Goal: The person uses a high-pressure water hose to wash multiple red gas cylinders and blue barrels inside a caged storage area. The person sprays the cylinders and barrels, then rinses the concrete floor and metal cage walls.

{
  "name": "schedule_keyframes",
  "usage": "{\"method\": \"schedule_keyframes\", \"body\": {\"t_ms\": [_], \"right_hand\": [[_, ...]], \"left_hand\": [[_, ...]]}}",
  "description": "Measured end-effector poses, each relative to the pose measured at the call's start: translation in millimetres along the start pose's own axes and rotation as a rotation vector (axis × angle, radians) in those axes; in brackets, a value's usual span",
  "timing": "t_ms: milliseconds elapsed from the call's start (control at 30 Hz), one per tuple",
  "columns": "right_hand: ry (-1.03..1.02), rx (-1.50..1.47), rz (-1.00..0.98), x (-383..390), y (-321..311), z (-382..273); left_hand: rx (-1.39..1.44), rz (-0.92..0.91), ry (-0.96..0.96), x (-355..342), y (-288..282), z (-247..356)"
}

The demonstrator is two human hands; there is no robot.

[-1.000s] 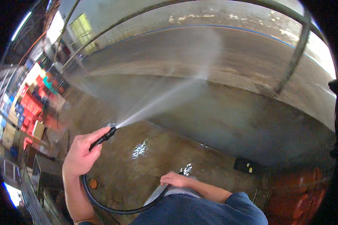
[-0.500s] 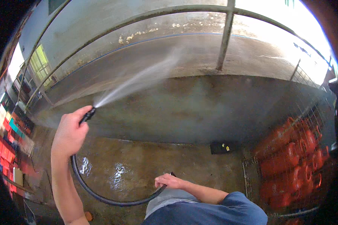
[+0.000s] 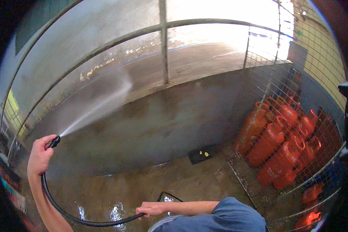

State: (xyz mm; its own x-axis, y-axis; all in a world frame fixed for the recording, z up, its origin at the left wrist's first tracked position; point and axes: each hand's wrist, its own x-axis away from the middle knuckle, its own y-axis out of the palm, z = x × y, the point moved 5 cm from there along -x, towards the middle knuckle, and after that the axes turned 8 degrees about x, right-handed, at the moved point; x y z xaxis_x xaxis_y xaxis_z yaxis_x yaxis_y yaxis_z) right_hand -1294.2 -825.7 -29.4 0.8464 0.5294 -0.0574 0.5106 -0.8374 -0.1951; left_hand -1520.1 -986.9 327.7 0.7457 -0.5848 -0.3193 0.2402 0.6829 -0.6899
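My left hand [image 3: 41,154], raised at the left, is closed around a black spray nozzle [image 3: 55,142]. A white fan of water [image 3: 94,110] shoots from it up and to the right, over the low wall. From the nozzle a black hose [image 3: 85,223] hangs in a wide curve across to the lower middle. There my right hand [image 3: 150,208] grips the hose, fingers wrapped around it. More of the hose loops behind my right forearm, close to the wet floor [image 3: 174,181].
A dark low wall [image 3: 143,131] runs ahead, with a metal railing [image 3: 163,46] above. At the right, several orange gas cylinders [image 3: 268,143] stand behind a wire mesh fence [image 3: 274,77]. A black flat object [image 3: 200,154] with yellow bits lies by the wall's foot.
The view has swung to the right, bringing more of the cylinders and fence in. Both hands now appear further left and lower, still on the nozzle and hose. Water keeps spraying.
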Motion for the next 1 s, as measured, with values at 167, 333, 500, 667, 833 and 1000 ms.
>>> {"method": "schedule_keyframes", "body": {"t_ms": [167,333,500,667,833,1000], "right_hand": [[-0.069,0.095,0.103,47.4,-14.5,-2.7],[-0.025,0.213,0.317,97.2,-45.8,9.6],[0.041,0.289,0.437,142.2,-71.9,12.4],[-0.253,0.529,0.527,176.1,-72.1,6.8],[0.026,0.468,0.614,197.3,-76.6,29.9],[0.289,0.065,0.551,194.5,-90.8,40.3]], "left_hand": [[0.127,-0.175,0.182,-19.6,68.9,107.4],[0.205,-0.350,0.425,-35.6,137.1,200.3],[0.162,-0.357,0.579,-40.5,183.0,252.0],[0.098,-0.286,0.571,-53.6,208.8,223.7],[-0.060,-0.144,0.331,-78.3,212.4,112.2],[-0.175,0.086,-0.131,-44.2,171.0,-18.8]]}}
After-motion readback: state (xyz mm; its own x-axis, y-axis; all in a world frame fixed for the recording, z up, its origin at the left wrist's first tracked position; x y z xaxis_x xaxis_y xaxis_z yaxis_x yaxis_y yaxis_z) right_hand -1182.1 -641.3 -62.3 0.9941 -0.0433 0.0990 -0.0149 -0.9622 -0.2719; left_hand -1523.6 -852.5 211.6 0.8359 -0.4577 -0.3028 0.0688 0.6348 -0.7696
